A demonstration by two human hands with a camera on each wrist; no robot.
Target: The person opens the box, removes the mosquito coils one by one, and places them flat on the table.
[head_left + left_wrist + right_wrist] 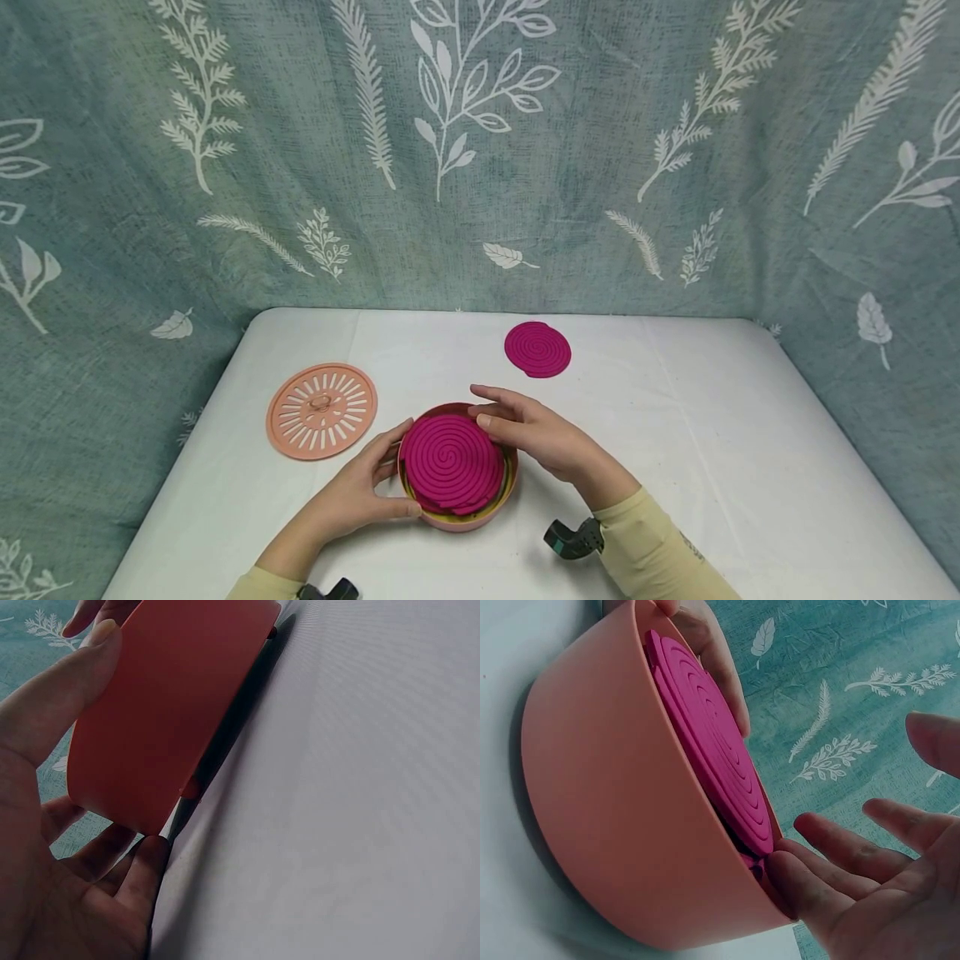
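A round salmon-coloured container [459,525] stands on the table in the middle front of the head view. Inside it, near the rim, lies a magenta spiral coaster [452,462], which hides most of what is below. My left hand [365,492] grips the container's left side, thumb at the near rim and fingers round the wall. At the far right rim is my right hand [534,429]; in the right wrist view its fingers [847,862] are spread, one fingertip right at the rim beside the coaster, and the thumb stands away.
A salmon slotted lid [321,446] with a small knob lies to the left. Behind the container, toward the far edge, a second magenta spiral coaster [537,350] lies flat on the white table [675,450]. A patterned green curtain [480,242] hangs behind.
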